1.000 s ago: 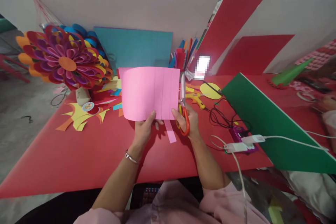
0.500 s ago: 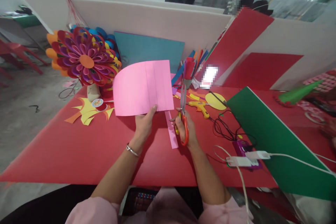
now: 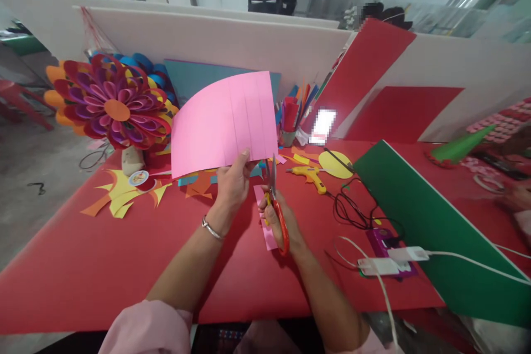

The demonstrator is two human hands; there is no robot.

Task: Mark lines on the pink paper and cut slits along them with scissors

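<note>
A curved sheet of pink paper (image 3: 219,121), marked with several straight lines, is pinched along its lower edge by my left hand (image 3: 234,182), thumb on top. My right hand (image 3: 280,221) grips scissors (image 3: 283,232) with red and yellow handles. The blades point up, slightly parted, at the sheet's lower right edge; whether they touch the paper I cannot tell for sure. Beneath my right hand a narrow pink strip (image 3: 270,240) lies on the red table (image 3: 166,243), partly hidden by the fingers.
A layered paper flower (image 3: 116,109) stands at the left by yellow and orange scraps (image 3: 124,193). Toward the right lie a yellow glue gun (image 3: 309,176), black cables, a purple power strip (image 3: 379,240) and a green board (image 3: 418,221). Another person's hand (image 3: 518,196) shows at the far right.
The scissors have come down and left to the pink sheet's lower right edge, their blades now slightly apart. The sheet's right side is raised and tilted. The head view has shifted a little.
</note>
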